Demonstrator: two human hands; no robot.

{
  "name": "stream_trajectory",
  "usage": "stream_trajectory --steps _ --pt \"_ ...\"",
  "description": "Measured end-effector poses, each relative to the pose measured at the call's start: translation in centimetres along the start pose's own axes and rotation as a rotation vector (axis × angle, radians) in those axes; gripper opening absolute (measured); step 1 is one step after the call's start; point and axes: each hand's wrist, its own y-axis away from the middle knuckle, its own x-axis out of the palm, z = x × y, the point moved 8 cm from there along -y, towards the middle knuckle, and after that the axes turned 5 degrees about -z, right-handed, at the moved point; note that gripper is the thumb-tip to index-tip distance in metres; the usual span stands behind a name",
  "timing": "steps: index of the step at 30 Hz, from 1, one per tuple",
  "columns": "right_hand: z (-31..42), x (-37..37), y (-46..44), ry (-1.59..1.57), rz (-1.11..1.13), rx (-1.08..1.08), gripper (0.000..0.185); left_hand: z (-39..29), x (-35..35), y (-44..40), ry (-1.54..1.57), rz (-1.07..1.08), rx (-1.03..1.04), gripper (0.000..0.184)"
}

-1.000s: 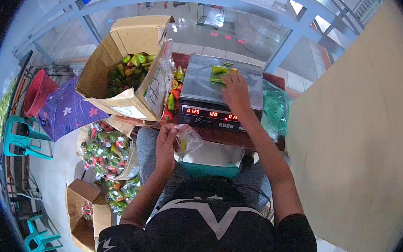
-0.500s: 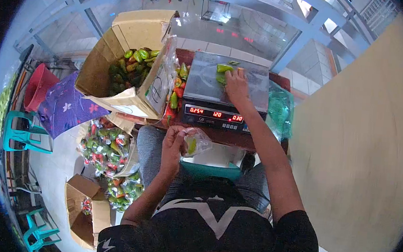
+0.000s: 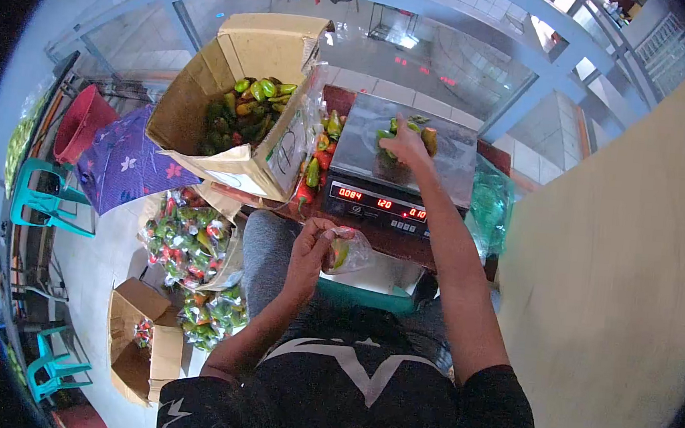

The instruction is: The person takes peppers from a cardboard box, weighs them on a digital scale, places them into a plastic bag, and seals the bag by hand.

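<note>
My left hand (image 3: 309, 253) is closed on the gathered mouth of a clear plastic bag (image 3: 358, 255), held in front of the table edge. A yellow-green pepper (image 3: 341, 252) shows inside the bag. On the metal plate of a digital scale (image 3: 355, 151), my right hand (image 3: 410, 147) is closed around green peppers (image 3: 386, 134), partly hidden by its fingers. A brownish-orange pepper (image 3: 429, 139) shows at the right side of that hand. The red display (image 3: 383, 203) reads 0.084, 1.20 and about 0.10.
Left of the scale stands a cardboard box (image 3: 200, 82) with green peppers, with red and green peppers (image 3: 321, 160) beside it. Bagged peppers (image 3: 191, 242), a smaller box (image 3: 128, 358) and teal chairs (image 3: 38, 198) are lower left. A green plastic bag (image 3: 490, 197) lies right, before a wooden panel (image 3: 603, 275).
My right hand has closed over peppers, and more of them show around it on the scale. The reading fell from 0.254 to 0.084. My left hand still holds the bag; the view shifted.
</note>
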Motion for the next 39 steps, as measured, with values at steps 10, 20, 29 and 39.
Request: stream_trajectory --steps 10,20,29,39 --pt "-1.8 -0.1 4.3 -0.049 0.351 -0.446 0.043 -0.1 1.5 0.4 -0.008 0.037 -0.021 0.011" --pt "3.7 -6.4 4.9 -0.212 -0.461 -0.481 0.047 -0.2 1.2 0.8 0.038 0.035 -0.013 0.011" --pt "2.0 -0.5 3.3 0.125 -0.094 -0.533 0.042 -0.1 -0.6 0.7 0.024 -0.004 0.001 0.015" --pt "0.4 -3.1 5.7 0.190 -0.050 -0.277 0.046 -0.9 -0.3 -0.3 0.055 -0.034 0.044 0.010"
